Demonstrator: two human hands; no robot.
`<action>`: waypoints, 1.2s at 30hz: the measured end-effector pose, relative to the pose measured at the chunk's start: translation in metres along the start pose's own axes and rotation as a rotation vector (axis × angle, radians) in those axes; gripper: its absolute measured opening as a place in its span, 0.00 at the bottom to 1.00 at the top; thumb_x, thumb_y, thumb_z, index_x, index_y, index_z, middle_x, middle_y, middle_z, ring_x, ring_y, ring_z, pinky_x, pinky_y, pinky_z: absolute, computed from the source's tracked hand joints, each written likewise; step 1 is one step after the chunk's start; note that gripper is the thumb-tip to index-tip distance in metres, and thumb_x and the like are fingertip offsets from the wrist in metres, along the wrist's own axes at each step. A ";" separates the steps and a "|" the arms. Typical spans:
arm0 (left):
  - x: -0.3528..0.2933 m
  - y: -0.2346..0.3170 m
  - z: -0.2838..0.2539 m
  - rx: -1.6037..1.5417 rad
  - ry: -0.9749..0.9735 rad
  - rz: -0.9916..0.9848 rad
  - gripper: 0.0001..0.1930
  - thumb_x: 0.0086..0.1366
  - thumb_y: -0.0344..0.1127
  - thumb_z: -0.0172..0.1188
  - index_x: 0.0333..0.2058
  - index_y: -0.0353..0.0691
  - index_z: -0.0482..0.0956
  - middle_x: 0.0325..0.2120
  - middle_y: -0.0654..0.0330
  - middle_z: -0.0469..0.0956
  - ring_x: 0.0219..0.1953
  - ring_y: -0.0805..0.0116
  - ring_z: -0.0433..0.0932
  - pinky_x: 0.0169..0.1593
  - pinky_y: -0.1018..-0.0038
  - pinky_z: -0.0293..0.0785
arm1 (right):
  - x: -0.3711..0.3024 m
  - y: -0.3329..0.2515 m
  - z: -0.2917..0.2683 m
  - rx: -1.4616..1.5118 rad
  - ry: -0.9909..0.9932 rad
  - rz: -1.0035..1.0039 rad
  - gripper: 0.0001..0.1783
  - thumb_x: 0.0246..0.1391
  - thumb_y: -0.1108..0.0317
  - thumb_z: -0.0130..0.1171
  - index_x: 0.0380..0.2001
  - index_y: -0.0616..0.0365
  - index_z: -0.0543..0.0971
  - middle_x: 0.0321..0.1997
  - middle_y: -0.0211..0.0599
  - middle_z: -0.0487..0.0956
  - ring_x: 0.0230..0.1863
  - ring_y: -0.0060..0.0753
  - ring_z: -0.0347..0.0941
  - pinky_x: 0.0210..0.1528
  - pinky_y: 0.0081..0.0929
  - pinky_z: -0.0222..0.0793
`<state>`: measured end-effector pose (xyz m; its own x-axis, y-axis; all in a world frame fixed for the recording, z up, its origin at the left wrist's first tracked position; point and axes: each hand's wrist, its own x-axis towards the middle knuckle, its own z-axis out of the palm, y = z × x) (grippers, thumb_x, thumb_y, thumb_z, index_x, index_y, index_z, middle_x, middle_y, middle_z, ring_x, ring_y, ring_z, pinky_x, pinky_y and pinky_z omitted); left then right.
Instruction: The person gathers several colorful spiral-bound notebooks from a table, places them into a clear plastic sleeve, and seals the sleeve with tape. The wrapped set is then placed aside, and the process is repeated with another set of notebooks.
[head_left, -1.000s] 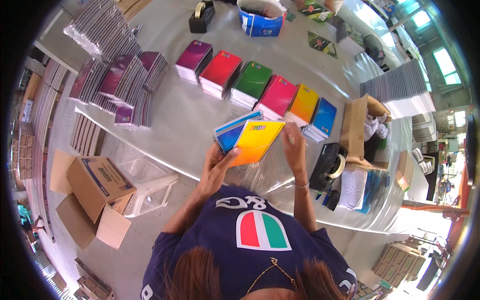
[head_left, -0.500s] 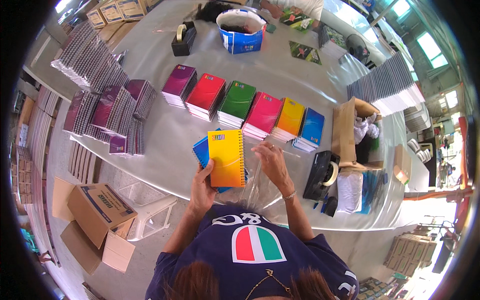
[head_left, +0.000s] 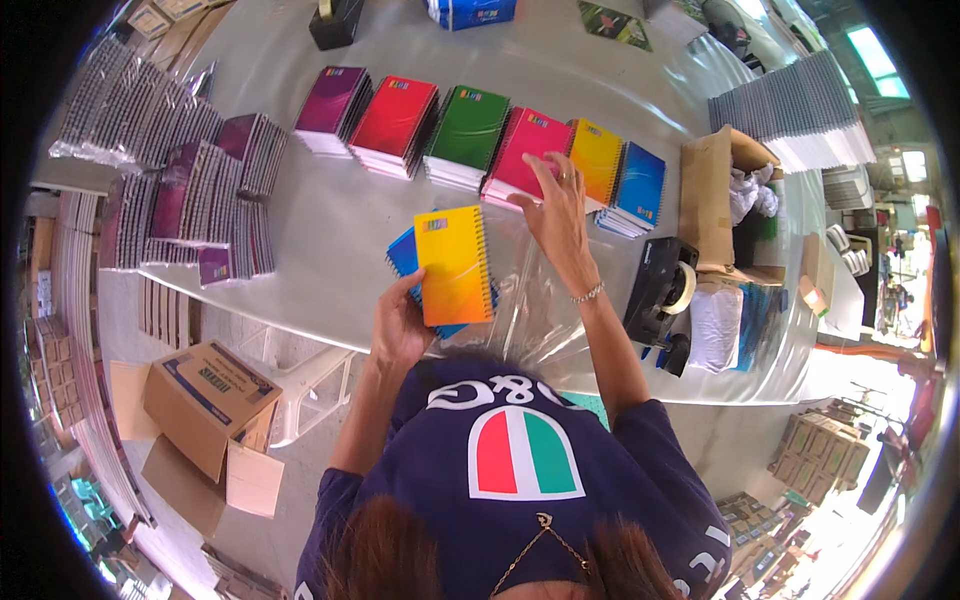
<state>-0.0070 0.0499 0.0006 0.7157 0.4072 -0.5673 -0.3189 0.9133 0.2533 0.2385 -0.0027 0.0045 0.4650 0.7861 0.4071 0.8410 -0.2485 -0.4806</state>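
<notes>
My left hand point(head_left: 402, 325) grips a yellow spiral notebook point(head_left: 452, 265) lying over a blue notebook point(head_left: 404, 258), whose edges stick out around it. At the front of the pink notebook stack point(head_left: 528, 145), my right hand point(head_left: 560, 228) has thumb and fingers apart, fingertips over the covers; whether they touch is unclear. That stack belongs to a row that also has purple point(head_left: 330, 97), red point(head_left: 395, 115), green point(head_left: 468, 125), yellow point(head_left: 597, 150) and blue point(head_left: 640, 185) notebook stacks, standing on the plastic-covered table point(head_left: 300, 290).
Wrapped purple notebook piles point(head_left: 195, 190) stand at the left. On the right are a black tape dispenser point(head_left: 655, 290), an open cardboard box point(head_left: 708, 205) and a tall notebook stack point(head_left: 790, 115). Below the table's left edge sit an open carton point(head_left: 210, 400) and a white plastic stool point(head_left: 310, 395).
My right hand has moved away from beside the held notebooks to the pink stack. My left hand still holds the yellow and blue notebooks. The whole view has shifted with my head.
</notes>
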 end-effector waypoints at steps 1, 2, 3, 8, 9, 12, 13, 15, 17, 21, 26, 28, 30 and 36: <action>0.003 0.002 0.003 0.011 -0.006 -0.003 0.20 0.64 0.37 0.56 0.52 0.35 0.69 0.49 0.54 0.75 0.52 0.57 0.75 0.57 0.57 0.71 | -0.001 0.001 0.007 -0.041 -0.015 0.021 0.27 0.45 0.73 0.67 0.52 0.59 0.74 0.56 0.49 0.69 0.58 0.48 0.64 0.60 0.42 0.62; 0.001 0.001 0.008 0.021 0.035 -0.009 0.21 0.63 0.37 0.56 0.53 0.35 0.69 0.48 0.54 0.75 0.51 0.58 0.76 0.56 0.58 0.72 | -0.004 0.003 0.013 -0.083 -0.031 0.043 0.28 0.45 0.73 0.67 0.53 0.59 0.74 0.56 0.50 0.69 0.59 0.48 0.64 0.60 0.42 0.63; 0.005 0.001 0.008 0.025 0.019 -0.006 0.21 0.63 0.37 0.56 0.53 0.35 0.69 0.48 0.54 0.75 0.51 0.58 0.76 0.56 0.58 0.72 | -0.002 0.003 0.014 -0.132 -0.041 0.057 0.28 0.45 0.73 0.66 0.53 0.60 0.73 0.57 0.51 0.69 0.59 0.49 0.64 0.59 0.42 0.64; 0.026 0.003 -0.002 0.062 -0.020 -0.026 0.21 0.63 0.37 0.56 0.53 0.35 0.69 0.47 0.55 0.76 0.49 0.59 0.77 0.54 0.60 0.74 | 0.006 0.005 0.009 -0.120 -0.131 0.041 0.26 0.49 0.73 0.63 0.53 0.61 0.73 0.54 0.53 0.74 0.54 0.53 0.71 0.55 0.41 0.69; 0.033 0.003 -0.006 0.063 -0.032 -0.033 0.20 0.63 0.36 0.56 0.53 0.35 0.69 0.47 0.55 0.76 0.49 0.59 0.77 0.53 0.60 0.74 | 0.009 0.009 0.007 -0.106 -0.145 0.031 0.25 0.49 0.73 0.62 0.53 0.61 0.73 0.52 0.53 0.75 0.52 0.54 0.72 0.54 0.40 0.70; 0.031 0.007 0.005 0.139 -0.023 -0.083 0.21 0.63 0.39 0.56 0.52 0.37 0.70 0.47 0.55 0.76 0.49 0.61 0.77 0.52 0.60 0.75 | 0.014 0.028 -0.016 -0.073 -0.044 0.017 0.20 0.53 0.72 0.59 0.50 0.63 0.74 0.48 0.49 0.78 0.50 0.50 0.74 0.53 0.37 0.70; 0.029 0.009 0.008 0.167 -0.019 -0.084 0.22 0.62 0.41 0.56 0.53 0.37 0.70 0.47 0.55 0.76 0.49 0.62 0.77 0.51 0.60 0.75 | 0.019 0.023 -0.029 0.113 0.036 0.094 0.18 0.54 0.73 0.59 0.49 0.63 0.75 0.47 0.48 0.78 0.50 0.48 0.74 0.54 0.36 0.70; 0.026 0.012 0.007 0.185 -0.068 -0.108 0.25 0.63 0.43 0.57 0.55 0.37 0.68 0.50 0.55 0.75 0.51 0.60 0.76 0.53 0.60 0.74 | 0.022 0.009 -0.060 0.483 0.188 0.253 0.16 0.55 0.74 0.57 0.47 0.63 0.75 0.45 0.44 0.79 0.51 0.43 0.74 0.55 0.33 0.68; 0.021 0.015 0.010 0.110 -0.146 -0.177 0.28 0.63 0.46 0.57 0.57 0.36 0.67 0.52 0.54 0.74 0.53 0.59 0.75 0.55 0.60 0.73 | 0.025 0.005 -0.070 1.008 0.110 0.075 0.14 0.55 0.76 0.56 0.46 0.63 0.77 0.45 0.41 0.79 0.51 0.39 0.74 0.58 0.32 0.65; 0.001 0.025 0.024 -0.078 -0.318 -0.315 0.32 0.64 0.52 0.57 0.59 0.34 0.65 0.55 0.52 0.72 0.56 0.58 0.72 0.59 0.60 0.69 | 0.036 -0.017 -0.073 1.381 -0.333 -0.394 0.15 0.55 0.79 0.54 0.47 0.60 0.78 0.47 0.41 0.79 0.53 0.39 0.73 0.61 0.34 0.60; -0.027 0.027 0.036 0.400 -0.182 -0.115 0.24 0.63 0.40 0.62 0.53 0.31 0.70 0.46 0.51 0.77 0.47 0.62 0.79 0.53 0.64 0.76 | 0.051 -0.032 -0.038 0.727 -0.578 -0.397 0.17 0.56 0.74 0.56 0.50 0.57 0.76 0.54 0.46 0.74 0.60 0.46 0.66 0.63 0.37 0.58; -0.018 0.024 0.028 0.245 -0.180 -0.143 0.21 0.63 0.37 0.62 0.50 0.31 0.71 0.44 0.52 0.78 0.44 0.63 0.80 0.50 0.66 0.79 | 0.063 -0.016 0.005 0.486 -0.422 -0.325 0.19 0.57 0.73 0.56 0.53 0.55 0.75 0.59 0.48 0.71 0.62 0.48 0.64 0.64 0.36 0.57; -0.013 0.022 0.020 0.161 -0.166 -0.100 0.19 0.62 0.35 0.61 0.48 0.32 0.72 0.42 0.52 0.79 0.42 0.63 0.81 0.48 0.66 0.80 | 0.060 -0.014 0.037 0.153 -0.251 -0.302 0.22 0.56 0.72 0.56 0.55 0.55 0.73 0.61 0.50 0.69 0.63 0.51 0.64 0.63 0.37 0.60; -0.018 0.027 0.006 0.149 -0.099 0.096 0.20 0.63 0.36 0.61 0.50 0.32 0.70 0.43 0.51 0.77 0.44 0.62 0.80 0.49 0.64 0.80 | 0.042 -0.016 0.054 -0.050 -0.216 -0.209 0.23 0.54 0.74 0.56 0.55 0.54 0.73 0.60 0.49 0.71 0.59 0.51 0.68 0.55 0.42 0.69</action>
<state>-0.0247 0.0670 0.0226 0.7461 0.4841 -0.4572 -0.2983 0.8569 0.4204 0.2296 0.0649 -0.0122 0.2152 0.9241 0.3157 0.9273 -0.0920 -0.3630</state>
